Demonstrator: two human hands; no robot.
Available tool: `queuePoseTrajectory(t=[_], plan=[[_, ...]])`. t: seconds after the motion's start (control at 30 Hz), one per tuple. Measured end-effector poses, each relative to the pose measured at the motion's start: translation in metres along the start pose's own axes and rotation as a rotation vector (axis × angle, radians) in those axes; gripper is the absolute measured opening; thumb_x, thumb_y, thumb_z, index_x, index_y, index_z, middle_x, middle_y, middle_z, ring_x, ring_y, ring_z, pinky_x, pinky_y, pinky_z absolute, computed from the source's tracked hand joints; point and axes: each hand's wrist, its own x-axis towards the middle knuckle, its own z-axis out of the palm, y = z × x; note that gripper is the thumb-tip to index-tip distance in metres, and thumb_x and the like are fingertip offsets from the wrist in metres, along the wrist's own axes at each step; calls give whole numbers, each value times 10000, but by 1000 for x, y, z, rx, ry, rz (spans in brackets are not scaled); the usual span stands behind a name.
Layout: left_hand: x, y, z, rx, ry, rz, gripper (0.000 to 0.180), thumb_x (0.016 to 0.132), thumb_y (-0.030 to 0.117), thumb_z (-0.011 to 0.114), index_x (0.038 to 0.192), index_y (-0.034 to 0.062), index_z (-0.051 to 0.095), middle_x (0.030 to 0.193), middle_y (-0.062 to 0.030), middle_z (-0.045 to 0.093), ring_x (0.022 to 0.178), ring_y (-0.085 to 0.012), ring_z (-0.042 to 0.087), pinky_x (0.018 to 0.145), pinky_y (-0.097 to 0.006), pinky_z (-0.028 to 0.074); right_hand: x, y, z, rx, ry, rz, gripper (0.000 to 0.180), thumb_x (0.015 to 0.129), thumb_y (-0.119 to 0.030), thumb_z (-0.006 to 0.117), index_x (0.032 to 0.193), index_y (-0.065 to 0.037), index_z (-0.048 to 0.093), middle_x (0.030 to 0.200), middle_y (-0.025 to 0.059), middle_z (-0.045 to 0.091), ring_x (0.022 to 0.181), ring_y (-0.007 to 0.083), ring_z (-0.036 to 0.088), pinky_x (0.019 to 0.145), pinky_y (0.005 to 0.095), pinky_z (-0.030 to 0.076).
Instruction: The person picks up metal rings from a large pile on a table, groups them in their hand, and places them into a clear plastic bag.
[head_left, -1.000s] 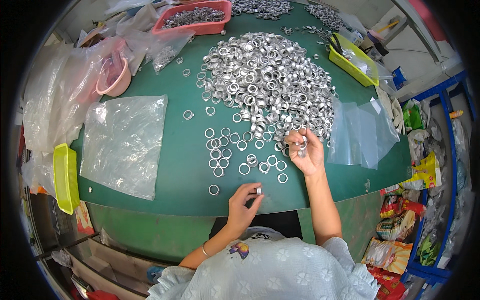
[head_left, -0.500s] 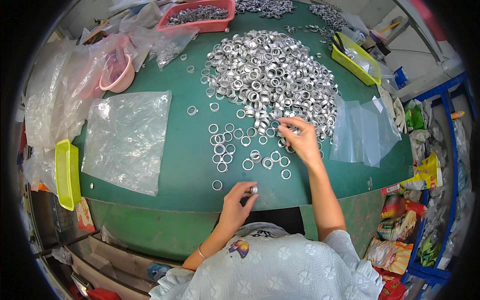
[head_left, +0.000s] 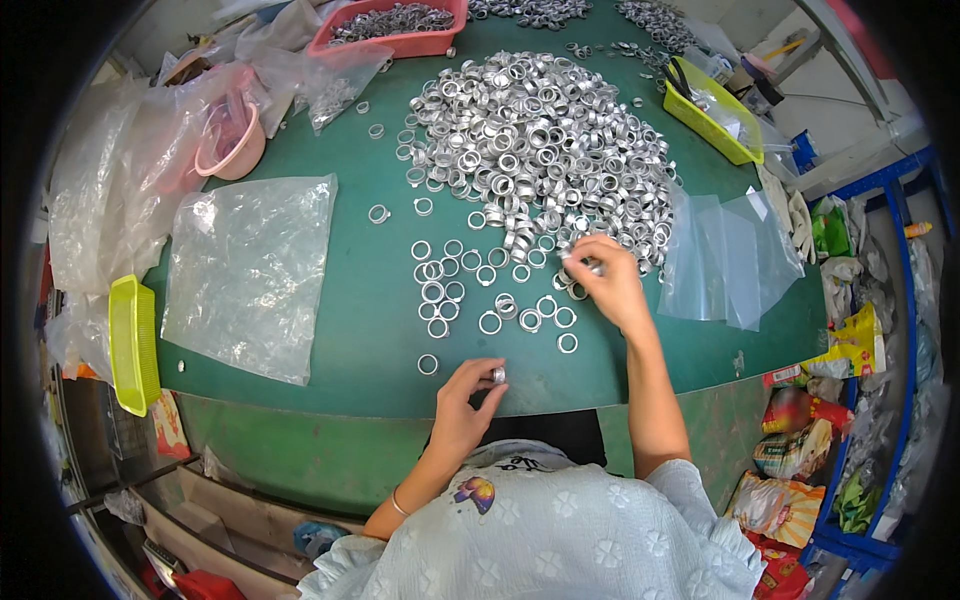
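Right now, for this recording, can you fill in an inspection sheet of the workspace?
Surface: round green table, worn at its near edge.
Job's things: large pile of silver rings; loose rings laid flat before it.
Clutter: clear plastic bags, pink bowl, red tray, yellow trays.
Hands: left hand pinches one ring at the near edge; right hand holds rings at the pile's foot.
Cables: nothing seen.
Surroundings: blue rack with packets on the right.

The pile of rings point(head_left: 535, 140) lies in the middle of the table point(head_left: 370, 340). Left of the pile lies a plastic bag point(head_left: 250, 270), right of it some smaller bags point(head_left: 730, 255). Behind the pile stands a tray point(head_left: 400, 25), and before it lie loose rings point(head_left: 480, 295).
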Motion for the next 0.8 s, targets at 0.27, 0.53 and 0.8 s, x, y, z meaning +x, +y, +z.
queuePoseTrajectory(t=[0.27,0.53,0.8], plan=[[-3,-1,1,29,1,24,347,789,-135,623,1115,-17,598,1045,-106,591,907,-175,637,805,-266,536,-20,-2,-28,1894,179,689,157,891,-106,512,973,16,567,1101,170,532,673,141,454,358,214,342],[-4,-2,4,26,24,46,345,786,-111,643,1112,-8,598,1018,-114,598,865,-181,633,772,-267,533,12,-4,-8,269,-8,422,178,800,-118,711,955,-37,672,789,78,586,600,210,567,487,308,443],[-6,-3,4,-7,31,26,343,787,-114,641,1111,-11,598,1026,-115,595,876,-175,629,782,-267,534,17,4,3,-117,104,61,155,786,-90,708,921,-18,685,815,116,644,699,237,609,560,353,458]])
